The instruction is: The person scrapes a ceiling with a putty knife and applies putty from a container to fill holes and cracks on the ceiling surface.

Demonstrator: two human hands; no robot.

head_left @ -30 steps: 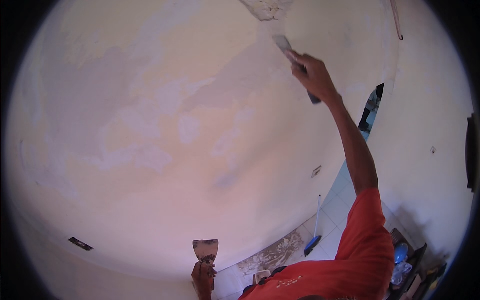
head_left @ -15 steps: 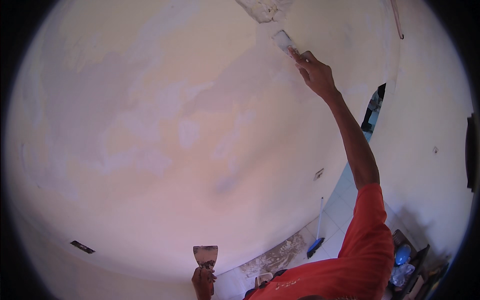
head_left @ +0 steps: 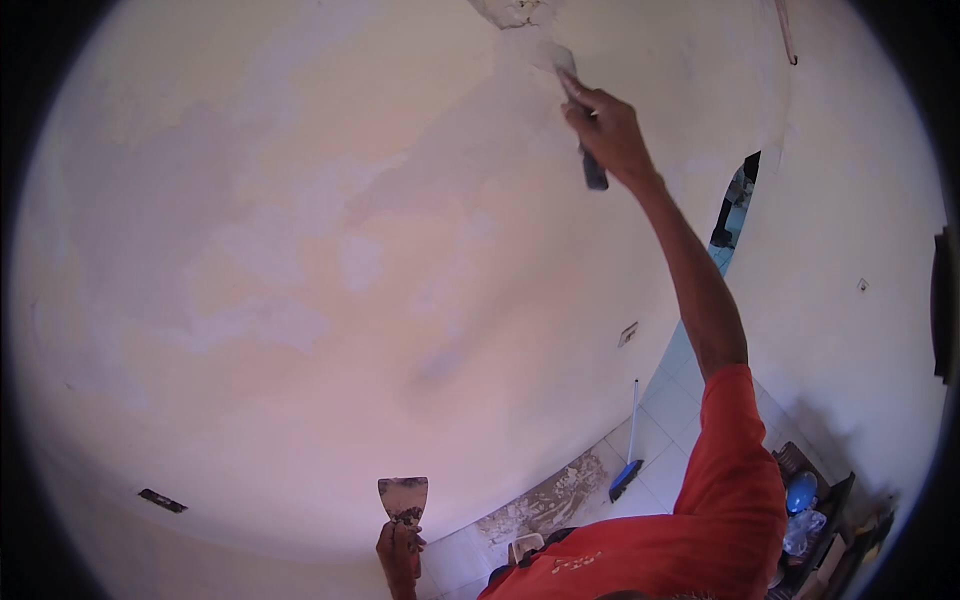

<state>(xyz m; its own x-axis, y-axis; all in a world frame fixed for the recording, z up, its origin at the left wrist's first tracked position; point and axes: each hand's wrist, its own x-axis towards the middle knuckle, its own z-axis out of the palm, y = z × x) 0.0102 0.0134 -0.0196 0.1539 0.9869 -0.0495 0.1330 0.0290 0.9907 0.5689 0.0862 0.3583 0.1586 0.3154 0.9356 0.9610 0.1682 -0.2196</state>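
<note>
High on the patchy wall [head_left: 300, 300], my right hand [head_left: 610, 130] is closed round the dark handle of a putty knife [head_left: 590, 172]. Its pale blade meets the wall just below a rough, cracked hole [head_left: 518, 12] at the top; the blade is a little blurred. Low in front of me, my left hand [head_left: 399, 548] grips a second, wide putty knife [head_left: 403, 492] upright, its blade pointing up and smeared with dark stains. Greyish filler patches spread over the cream wall beside and below the right hand.
A broom [head_left: 628, 470] with blue bristles leans by the wall's foot, near a stained strip of floor [head_left: 555, 505]. At the lower right stands a dark rack [head_left: 835, 520] with a blue round item and plastic bags. Wall sockets [head_left: 162, 500] and a doorway [head_left: 735, 205] also show.
My right hand has turned, so the putty knife's handle now shows below it and the blade sits slightly higher. My left hand has risen slightly in view with its knife.
</note>
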